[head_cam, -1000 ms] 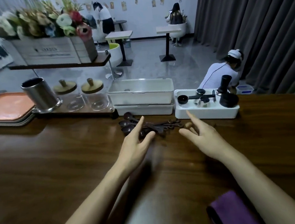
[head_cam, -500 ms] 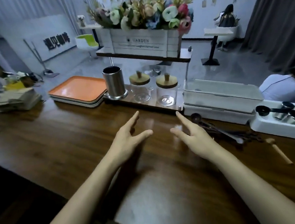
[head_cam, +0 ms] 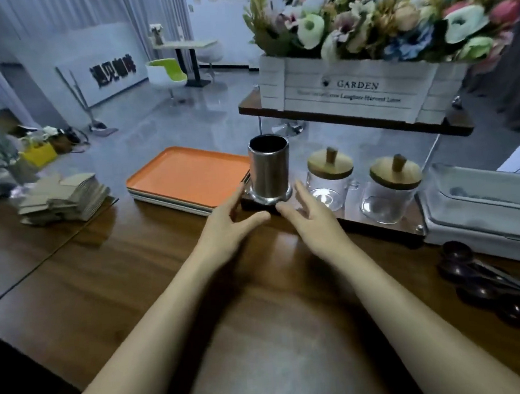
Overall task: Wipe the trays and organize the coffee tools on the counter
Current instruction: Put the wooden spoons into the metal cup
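We noted steel canister (head_cam: 269,167) upright, dead ahead between left hand (head_cam: 228,228) and right hand (head_cam: 312,220); both splayed, empty, equally near; orange tray (head_cam: 188,178) beyond left.

trays (head_cam: 188,178) left of cup (head_cam: 269,169) | jars (head_cam: 330,175) right of cup | spoons (head_cam: 486,284) far right on counter (head_cam: 133,270)

Two bare forearms reach in from the bottom edge — no sleeves, watch or bracelets on either. The left hand (head_cam: 228,228) and right hand (head_cam: 313,223) carry no gloves or rings — fingers (head_cam: 302,193) slender, uncovered.
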`<act>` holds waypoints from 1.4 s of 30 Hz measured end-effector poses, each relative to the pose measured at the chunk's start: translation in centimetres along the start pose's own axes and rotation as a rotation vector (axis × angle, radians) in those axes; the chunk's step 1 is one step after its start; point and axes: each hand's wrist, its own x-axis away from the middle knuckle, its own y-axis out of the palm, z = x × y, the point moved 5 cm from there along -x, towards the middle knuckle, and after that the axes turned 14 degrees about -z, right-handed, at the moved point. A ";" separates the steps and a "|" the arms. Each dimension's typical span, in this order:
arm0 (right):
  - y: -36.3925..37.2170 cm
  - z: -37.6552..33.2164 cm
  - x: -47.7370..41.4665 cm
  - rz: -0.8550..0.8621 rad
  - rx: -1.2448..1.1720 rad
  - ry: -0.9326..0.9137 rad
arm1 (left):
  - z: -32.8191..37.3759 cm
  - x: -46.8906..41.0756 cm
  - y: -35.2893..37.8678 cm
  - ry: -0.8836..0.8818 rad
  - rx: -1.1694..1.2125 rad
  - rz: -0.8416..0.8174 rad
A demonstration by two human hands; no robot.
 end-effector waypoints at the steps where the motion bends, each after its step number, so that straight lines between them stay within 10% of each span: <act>1: 0.4 -0.3 -1.2 0.011 0.005 0.009 | -0.1 -1.0 -0.6 0.012 0.013 -0.023; 21: 1.4 1.3 -8.3 0.257 -0.056 0.043 | -1.4 -10.4 -1.9 0.216 0.195 -0.205; 42: -4.4 4.5 20.0 0.086 -0.176 0.023 | 4.4 8.3 15.8 0.133 0.108 -0.083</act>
